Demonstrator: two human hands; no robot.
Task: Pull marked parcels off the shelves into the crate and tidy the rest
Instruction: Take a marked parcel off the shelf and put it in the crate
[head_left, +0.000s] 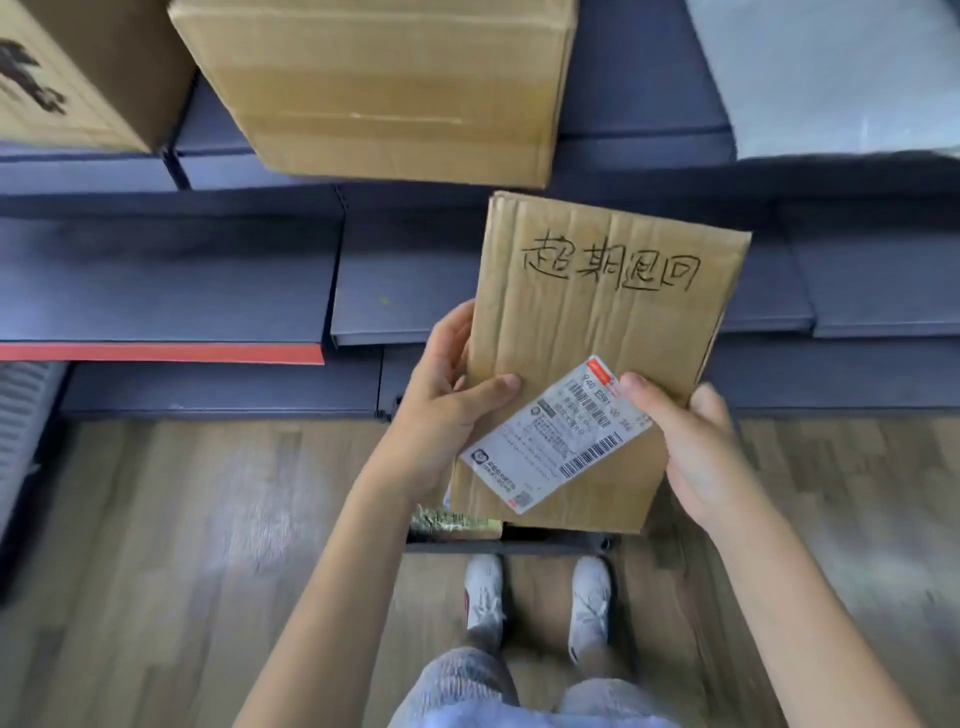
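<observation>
Left hand (447, 395) is gripping the marked parcel's (597, 332) left edge, thumb lying flat across its face. The parcel, flat creased cardboard with handwriting and a glossy shipping label (556, 441), is hanging between both hands, long axis pointing away toward the blue shelves (171, 280). Right hand (696, 447) is clamping the right edge. Crate likely sitting below, mostly hidden.

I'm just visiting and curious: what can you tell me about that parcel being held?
The parcel is flat, creased brown cardboard with four handwritten black characters near its top and a white barcode label stuck askew lower down. It is held up before the shelves, tilted slightly. The left hand grips its left edge, the right hand its lower right, thumb on the label.
</observation>
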